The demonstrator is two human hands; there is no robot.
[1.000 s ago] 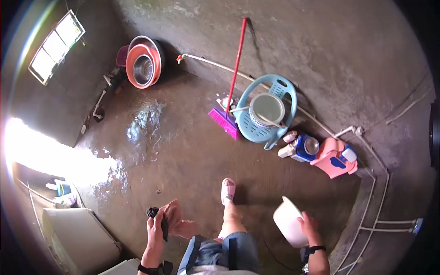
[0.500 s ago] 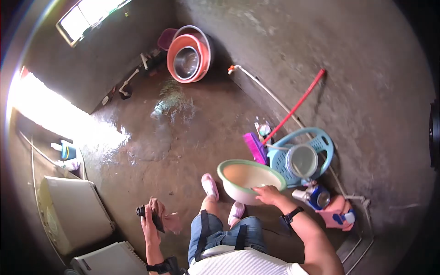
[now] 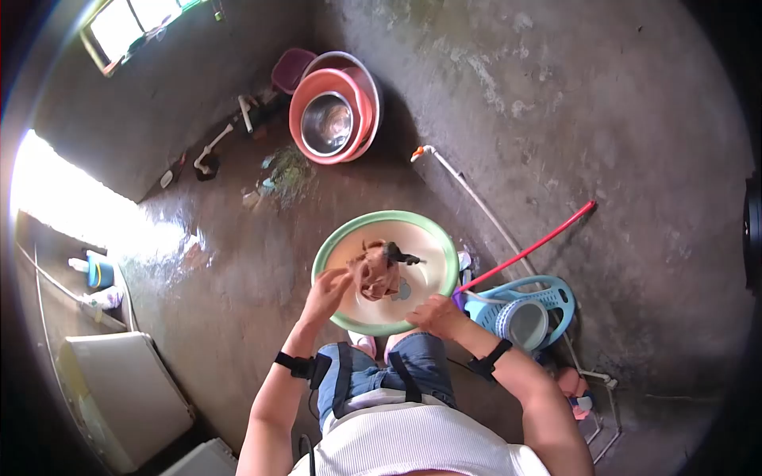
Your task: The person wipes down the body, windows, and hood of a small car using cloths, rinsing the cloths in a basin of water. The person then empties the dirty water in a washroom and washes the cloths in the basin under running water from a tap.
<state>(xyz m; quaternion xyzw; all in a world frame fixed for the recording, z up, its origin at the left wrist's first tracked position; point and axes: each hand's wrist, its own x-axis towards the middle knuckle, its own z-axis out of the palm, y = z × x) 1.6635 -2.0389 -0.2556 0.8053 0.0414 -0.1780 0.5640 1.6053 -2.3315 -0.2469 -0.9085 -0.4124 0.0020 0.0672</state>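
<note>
A basin with a green rim and pale inside is in front of my legs. My right hand is closed around its near right rim. In the basin is a crumpled brownish-pink cloth, with a small dark item, perhaps dark fabric, against its right side. My left hand is over the basin's left rim, fingers stretched toward the cloth and apart from one another. Whether the fingertips touch the cloth is unclear.
At my right are a light-blue plastic basket, a white pail and a red stick. Stacked basins stand in the far corner. A pipe runs along the right wall. White appliances are at left.
The basin has moved up and left, in front of me, with my right hand on its rim. My left hand has brought the cloth and dark item over, and they are now in the basin.
</note>
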